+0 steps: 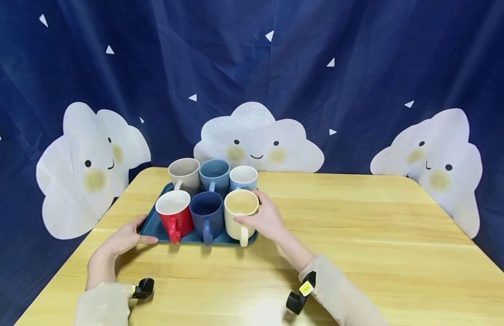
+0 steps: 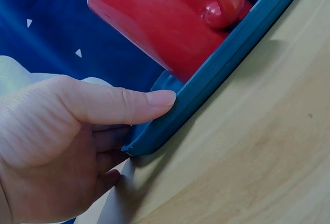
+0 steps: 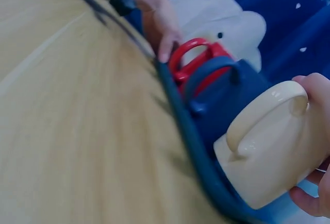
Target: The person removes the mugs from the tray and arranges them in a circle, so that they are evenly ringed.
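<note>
A dark teal tray (image 1: 152,225) carries two rows of mugs. In its front row stand a red mug (image 1: 182,222), a navy mug (image 1: 213,221) and a cream mug (image 1: 234,222), handles toward me. Behind them are a beige-grey mug (image 1: 190,182), a blue mug (image 1: 221,183) and a light blue mug (image 1: 244,185). My left hand (image 1: 126,237) holds the tray's front left corner; the left wrist view shows the thumb (image 2: 129,103) on the rim and the other fingers partly hidden behind it. My right hand (image 1: 268,219) grips the cream mug near its rim, thumb in front.
The tray rests on a light wooden table (image 1: 358,244), toward its back left. A dark blue curtain (image 1: 358,36) with white clouds hangs behind. Black wrist cameras (image 1: 144,288) are strapped to both sleeves.
</note>
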Available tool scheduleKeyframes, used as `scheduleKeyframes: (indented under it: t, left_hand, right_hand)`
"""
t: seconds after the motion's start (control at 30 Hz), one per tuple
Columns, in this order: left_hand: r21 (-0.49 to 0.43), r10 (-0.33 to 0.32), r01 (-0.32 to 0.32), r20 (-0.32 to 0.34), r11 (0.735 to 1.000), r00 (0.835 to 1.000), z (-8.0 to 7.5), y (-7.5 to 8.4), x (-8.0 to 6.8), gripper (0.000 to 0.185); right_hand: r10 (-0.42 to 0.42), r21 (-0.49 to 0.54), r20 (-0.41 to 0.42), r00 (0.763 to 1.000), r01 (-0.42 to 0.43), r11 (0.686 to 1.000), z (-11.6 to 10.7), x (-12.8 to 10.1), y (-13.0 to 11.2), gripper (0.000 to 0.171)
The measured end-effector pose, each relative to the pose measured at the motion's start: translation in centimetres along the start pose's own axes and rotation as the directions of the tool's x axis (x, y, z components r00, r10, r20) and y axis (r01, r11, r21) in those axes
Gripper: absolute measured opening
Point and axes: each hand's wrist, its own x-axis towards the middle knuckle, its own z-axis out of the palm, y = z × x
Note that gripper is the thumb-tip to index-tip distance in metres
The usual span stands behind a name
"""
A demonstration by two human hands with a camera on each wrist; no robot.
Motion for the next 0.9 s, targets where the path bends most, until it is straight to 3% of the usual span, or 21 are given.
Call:
scheduleKeyframes:
  t: [0.3, 0.63, 0.9]
  left_hand:
    - [-0.019, 0.004, -0.004, 0.000, 1.000, 1.000, -0.1, -0.2, 0.0, 0.102]
    - [-0.004, -0.011, 0.011, -0.004, 1.000, 1.000, 0.1, 0.0, -0.3, 0.102]
    - [0.012, 0.000, 0.000, -0.014, 1.000, 1.000, 0.1, -0.1, -0.1, 0.100]
  right_hand:
    - [-0.036, 0.053, 0.038, 0.999, 0.034, 0.998, -5.0, 1.1, 0.0, 0.069]
    - [-0.011, -0.022, 0.034, 0.999, 0.011, 1.000, -12.5, 1.4, 4.4, 0.071]
    - [0.043, -0.076, -0.025, 0.999, -0.045, 0.996, -16.8, 0.7, 7.8, 0.073]
